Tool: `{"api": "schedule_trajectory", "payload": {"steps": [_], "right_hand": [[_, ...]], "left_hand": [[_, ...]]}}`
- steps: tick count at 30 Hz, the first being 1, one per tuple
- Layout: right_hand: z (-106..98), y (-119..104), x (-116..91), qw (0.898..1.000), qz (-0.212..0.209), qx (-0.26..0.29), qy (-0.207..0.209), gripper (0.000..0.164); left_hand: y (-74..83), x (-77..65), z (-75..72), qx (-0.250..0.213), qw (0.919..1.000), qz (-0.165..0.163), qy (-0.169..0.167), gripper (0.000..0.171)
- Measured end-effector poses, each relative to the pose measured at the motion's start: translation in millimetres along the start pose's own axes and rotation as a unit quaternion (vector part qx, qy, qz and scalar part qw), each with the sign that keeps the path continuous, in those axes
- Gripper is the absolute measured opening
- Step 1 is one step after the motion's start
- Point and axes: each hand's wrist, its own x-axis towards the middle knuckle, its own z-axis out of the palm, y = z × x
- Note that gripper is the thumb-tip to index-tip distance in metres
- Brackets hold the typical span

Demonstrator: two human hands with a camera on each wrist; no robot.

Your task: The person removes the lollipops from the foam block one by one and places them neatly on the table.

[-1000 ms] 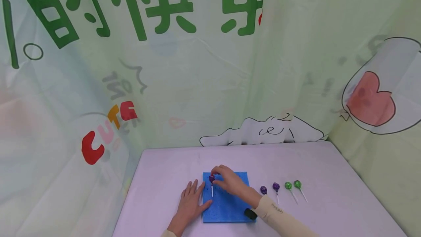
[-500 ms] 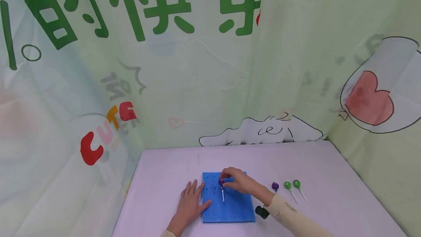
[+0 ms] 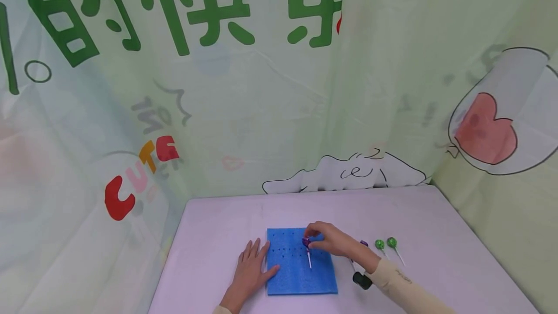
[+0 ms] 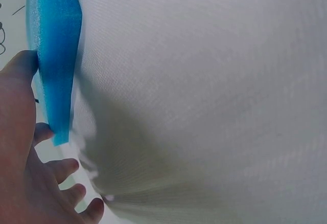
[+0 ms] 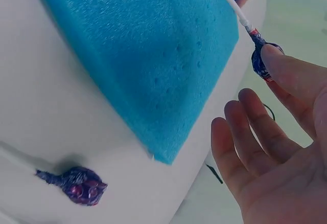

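Note:
My right hand (image 3: 333, 240) pinches a purple-wrapped lollipop (image 3: 307, 242) by its candy head between thumb and forefinger, above the right part of a blue foam block (image 3: 301, 277). The lollipop's white stick (image 5: 232, 0) hangs downward in the head view, and its lower end looks free of the foam. In the right wrist view the other fingers (image 5: 236, 137) stay spread away from it. Rows of small holes mark the block's far half. My left hand (image 3: 249, 268) lies at the block's left side, fingers spread, with thumb and forefinger touching its edge (image 4: 61, 55).
Another purple lollipop (image 5: 82, 185) lies on the pale tablecloth right of the block, mostly hidden by my right forearm in the head view. Beyond it lie two green lollipops (image 3: 379, 244). Printed curtains (image 3: 244, 110) enclose the table's back and sides.
My right hand has carried the pinched lollipop rightward across the block, from its far left corner to its right part. The left hand keeps its place on the edge.

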Motion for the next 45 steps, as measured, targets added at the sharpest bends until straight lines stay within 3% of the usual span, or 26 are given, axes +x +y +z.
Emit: {"api": "schedule_trajectory", "payload": {"steps": [12, 25, 30, 37, 45], "right_hand": [[-19, 19, -22, 1.0, -0.022, 0.002, -0.013, 0.019], [-42, 44, -43, 0.999, 0.007, 0.013, -0.042, 0.017], [-54, 53, -51, 0.999, 0.025, 0.007, -0.042, 0.017], [-69, 64, -61, 0.999, 0.034, -0.005, -0.039, 0.018], [-85, 68, -70, 0.998, 0.047, -0.019, -0.039, 0.019]], "left_hand": [[0.6, -0.9, -1.4, 0.0, 1.0, 0.003, -0.002, 0.087], [7.8, -5.1, -11.8, -0.02, 0.9998, 0.003, -0.002, 0.083], [7.5, -4.4, -9.3, -0.006, 1.0, 0.0, -0.003, 0.085], [8.9, -5.0, -13.6, -0.022, 0.9997, 0.001, -0.005, 0.084], [1.5, -1.4, -1.7, 0.004, 1.0, 0.001, 0.0, 0.087]]}}
